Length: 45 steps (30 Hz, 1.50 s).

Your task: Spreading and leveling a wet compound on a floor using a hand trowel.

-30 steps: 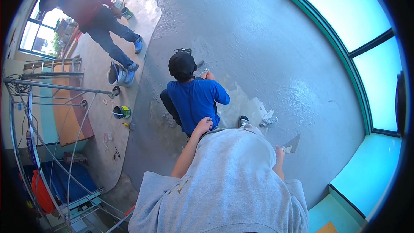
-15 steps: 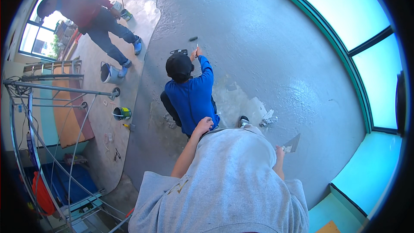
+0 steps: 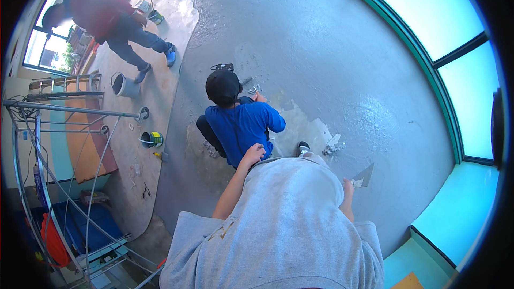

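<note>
My left hand (image 3: 254, 155) rests at the front of my body, close behind the crouching co-worker. Its fingers are loosely curled, with nothing visible in them. Low at my right side, my right hand (image 3: 348, 188) is closed around a trowel (image 3: 365, 175). Its thin, flat metal blade points out over the grey floor, and pale paste shows near the grip. A clump of wet grey mix (image 3: 334, 145) sits on the floor ahead of the trowel, beside a shoe (image 3: 303, 147).
A co-worker in blue (image 3: 238, 128) crouches just ahead, with a roller (image 3: 246, 81) nearby. Another person (image 3: 107, 16) bends over at far left, near a grey bucket (image 3: 126, 86). A green-labelled pail (image 3: 152, 139) and metal scaffold (image 3: 80, 110) stand left. Windows (image 3: 428, 16) line the right.
The co-worker in blue has drawn the arm back, and the roller is nearer their body. At left, the other person bends lower and the grey bucket has shifted left. My hands stay put.
</note>
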### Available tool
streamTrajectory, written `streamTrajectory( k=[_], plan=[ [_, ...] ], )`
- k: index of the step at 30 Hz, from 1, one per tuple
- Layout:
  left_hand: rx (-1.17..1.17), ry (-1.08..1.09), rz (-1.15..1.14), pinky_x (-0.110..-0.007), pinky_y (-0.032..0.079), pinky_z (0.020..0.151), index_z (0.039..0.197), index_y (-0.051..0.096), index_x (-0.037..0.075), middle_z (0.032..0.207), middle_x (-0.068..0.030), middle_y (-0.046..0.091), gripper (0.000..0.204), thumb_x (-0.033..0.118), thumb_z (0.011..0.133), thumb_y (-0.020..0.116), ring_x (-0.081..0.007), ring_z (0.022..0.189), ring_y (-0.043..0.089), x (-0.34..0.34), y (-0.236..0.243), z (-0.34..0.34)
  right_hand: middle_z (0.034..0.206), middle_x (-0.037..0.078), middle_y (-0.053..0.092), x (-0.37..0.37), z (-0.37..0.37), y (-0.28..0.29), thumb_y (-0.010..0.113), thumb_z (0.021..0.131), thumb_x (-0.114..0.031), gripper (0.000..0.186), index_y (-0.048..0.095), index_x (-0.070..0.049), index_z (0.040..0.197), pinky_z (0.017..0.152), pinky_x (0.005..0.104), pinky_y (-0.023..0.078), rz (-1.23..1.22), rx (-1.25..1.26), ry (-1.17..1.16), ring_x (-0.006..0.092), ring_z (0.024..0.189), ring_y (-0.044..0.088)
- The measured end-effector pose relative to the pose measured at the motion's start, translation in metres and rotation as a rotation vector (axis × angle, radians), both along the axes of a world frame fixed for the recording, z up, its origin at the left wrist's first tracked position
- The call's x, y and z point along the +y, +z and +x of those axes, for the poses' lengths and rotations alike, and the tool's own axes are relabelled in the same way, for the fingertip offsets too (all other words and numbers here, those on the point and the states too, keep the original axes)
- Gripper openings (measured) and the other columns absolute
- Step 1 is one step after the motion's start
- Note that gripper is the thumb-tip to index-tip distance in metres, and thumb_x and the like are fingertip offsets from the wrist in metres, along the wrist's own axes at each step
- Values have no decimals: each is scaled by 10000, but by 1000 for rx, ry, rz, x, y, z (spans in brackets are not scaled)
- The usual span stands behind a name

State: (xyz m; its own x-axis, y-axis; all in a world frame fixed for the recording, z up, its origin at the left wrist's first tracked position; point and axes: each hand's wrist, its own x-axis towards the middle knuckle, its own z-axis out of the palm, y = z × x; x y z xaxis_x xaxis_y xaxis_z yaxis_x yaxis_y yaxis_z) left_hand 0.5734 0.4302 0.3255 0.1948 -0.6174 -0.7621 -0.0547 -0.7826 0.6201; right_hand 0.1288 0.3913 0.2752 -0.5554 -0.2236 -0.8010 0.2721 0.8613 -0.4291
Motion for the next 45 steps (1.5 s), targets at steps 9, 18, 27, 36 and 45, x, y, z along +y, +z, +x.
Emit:
streamTrajectory(
  k=[9,18,27,36,45],
  plan=[
    [3,2,10,-277,471,606,1166,490,9,948,-76,609,373,208,851,504,-150,793,571,-2,1,0,536,137,515,-1,1,2,656,719,-87,172,506,-2,722,407,412,400,5,-2,-6,269,430,498],
    [11,3,16,-275,469,606,1175,480,15,955,-73,605,365,194,857,498,-146,795,566,-2,2,3,548,126,504,-1,3,-2,653,721,-71,168,497,-10,730,370,391,392,11,3,-40,247,421,491],
    [24,-1,29,-280,472,615,1190,470,6,957,-73,601,390,185,845,506,-144,785,562,-3,2,2,553,129,504,-1,4,3,650,732,-70,166,498,-12,757,369,389,388,-2,-71,-50,257,416,490],
    [9,-25,19,-285,479,627,1187,481,5,961,-82,607,390,193,846,499,-159,810,570,-5,2,2,539,112,497,6,-7,-21,651,729,-63,169,492,-21,769,354,380,386,-3,-70,-74,244,390,480],
    [15,-49,38,-284,467,654,1204,463,10,982,-79,601,392,195,860,497,-155,825,561,-8,6,2,539,103,489,0,0,-10,648,723,-44,176,484,-24,784,350,377,384,28,-35,-129,237,384,472]
  ],
)
